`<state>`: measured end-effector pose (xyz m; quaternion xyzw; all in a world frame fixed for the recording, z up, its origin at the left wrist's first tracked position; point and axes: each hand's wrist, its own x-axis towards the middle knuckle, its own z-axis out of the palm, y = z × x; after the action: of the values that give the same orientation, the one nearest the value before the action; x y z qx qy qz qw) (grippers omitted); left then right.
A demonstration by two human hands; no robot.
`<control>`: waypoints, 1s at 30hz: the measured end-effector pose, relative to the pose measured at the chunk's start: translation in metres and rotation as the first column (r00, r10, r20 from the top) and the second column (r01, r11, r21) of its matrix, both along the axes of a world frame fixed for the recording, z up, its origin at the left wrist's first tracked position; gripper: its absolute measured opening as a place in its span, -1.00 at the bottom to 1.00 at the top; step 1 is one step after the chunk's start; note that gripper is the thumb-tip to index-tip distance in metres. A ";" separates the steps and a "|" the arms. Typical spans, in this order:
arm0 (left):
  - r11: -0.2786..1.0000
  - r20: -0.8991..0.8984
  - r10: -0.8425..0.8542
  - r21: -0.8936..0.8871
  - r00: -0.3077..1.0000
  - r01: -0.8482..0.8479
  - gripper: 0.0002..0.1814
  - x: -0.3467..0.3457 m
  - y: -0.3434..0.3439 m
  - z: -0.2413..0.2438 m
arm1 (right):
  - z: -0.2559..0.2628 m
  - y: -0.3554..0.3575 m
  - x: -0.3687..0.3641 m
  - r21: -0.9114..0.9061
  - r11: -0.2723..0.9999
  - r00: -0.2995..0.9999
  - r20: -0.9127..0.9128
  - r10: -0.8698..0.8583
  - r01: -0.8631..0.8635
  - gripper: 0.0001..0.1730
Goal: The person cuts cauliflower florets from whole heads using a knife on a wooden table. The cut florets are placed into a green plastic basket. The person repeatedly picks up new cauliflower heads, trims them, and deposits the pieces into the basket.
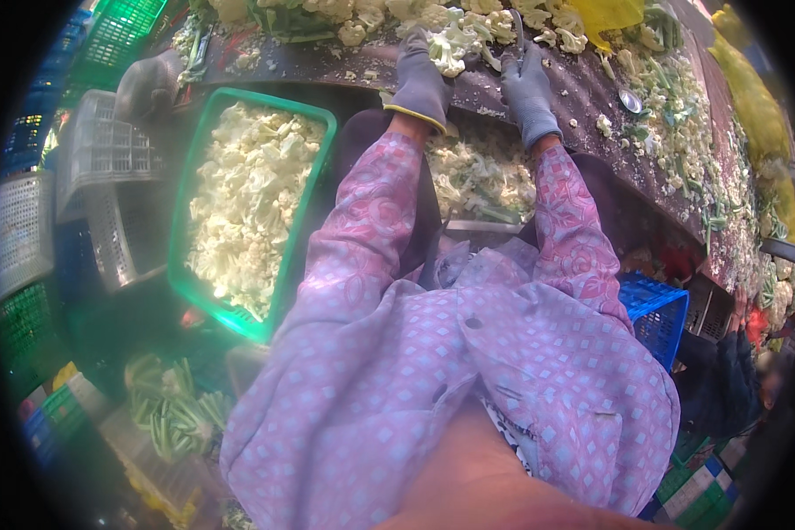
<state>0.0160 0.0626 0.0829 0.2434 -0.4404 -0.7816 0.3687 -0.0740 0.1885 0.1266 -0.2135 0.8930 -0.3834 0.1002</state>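
Grey work gloves cover both my hands at the near edge of a dark table (344, 69). My left hand (425, 76) is closed around a piece of cauliflower (449, 50) with its pale stems turned to the right. My right hand (529, 93) grips a small knife (518, 28), its blade pointing away from me beside the cauliflower. A heap of cauliflower florets (364, 14) lies just beyond both hands. Below the table edge, between my knees, a container holds cut cauliflower pieces (480, 175).
To my left stands a green crate (334, 132) full of florets. White plastic crates (109, 149) are stacked farther left, near another gloved hand (149, 86). Trimmings (676, 126) and a shiny metal object (630, 101) lie on the table's right side. A blue crate (659, 318) sits at lower right.
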 end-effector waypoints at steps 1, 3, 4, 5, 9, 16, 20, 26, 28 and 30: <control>0.986 0.000 0.049 -0.159 0.999 -0.049 -0.51 0.003 0.006 0.007 | 0.016 0.003 0.017 -0.085 0.994 0.996 0.057 0.066 -0.061 -0.45; 0.982 -0.019 0.066 -0.174 0.998 -0.068 -0.44 0.005 0.009 0.015 | 0.018 0.008 0.034 -0.211 0.954 0.961 -0.224 0.165 -0.213 -0.47; 0.981 -0.028 0.075 -0.180 0.997 -0.079 -0.40 0.006 0.011 0.020 | 0.017 0.008 0.038 -0.253 0.920 0.911 -0.362 0.196 -0.299 -0.47; 0.985 -0.084 -0.005 0.171 0.996 0.019 -0.40 0.012 0.014 0.040 | 0.018 0.007 0.040 -0.240 0.934 0.912 -0.376 0.163 -0.265 -0.47; 0.996 -0.071 -0.081 0.039 0.994 0.084 -0.46 0.010 0.008 0.021 | 0.043 -0.002 0.032 -0.147 0.974 0.979 -0.128 0.156 -0.175 -0.50; 0.979 -0.044 -0.089 -0.186 0.995 0.079 -0.55 0.025 0.022 0.050 | 0.045 -0.013 0.005 -0.553 0.822 0.911 0.396 0.117 0.135 -0.78; 0.423 0.067 0.274 -0.904 0.959 -0.057 -0.51 0.049 0.009 0.045 | 0.049 0.018 -0.029 -0.451 0.839 0.951 0.192 -0.243 0.305 -0.80; 0.730 0.068 0.197 -0.676 0.978 -0.100 -0.54 0.061 -0.001 0.042 | 0.063 0.006 0.076 -0.328 0.887 0.945 -0.157 0.287 -0.324 -0.42; 0.981 -0.286 -0.028 -0.193 0.958 -0.029 -0.50 0.078 -0.003 0.052 | 0.063 -0.017 0.098 -0.183 0.901 0.919 -0.064 0.389 -0.394 -0.42; 0.897 -0.690 0.014 0.329 0.723 0.297 -0.35 0.091 -0.004 0.065 | 0.048 -0.039 0.097 -0.299 0.831 0.877 -0.053 0.477 -0.470 -0.44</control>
<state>0.1074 0.0591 0.1477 -0.0201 -0.1162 -0.9174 0.3801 0.0227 0.1494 0.1743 -0.4361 0.7415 -0.4812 0.1685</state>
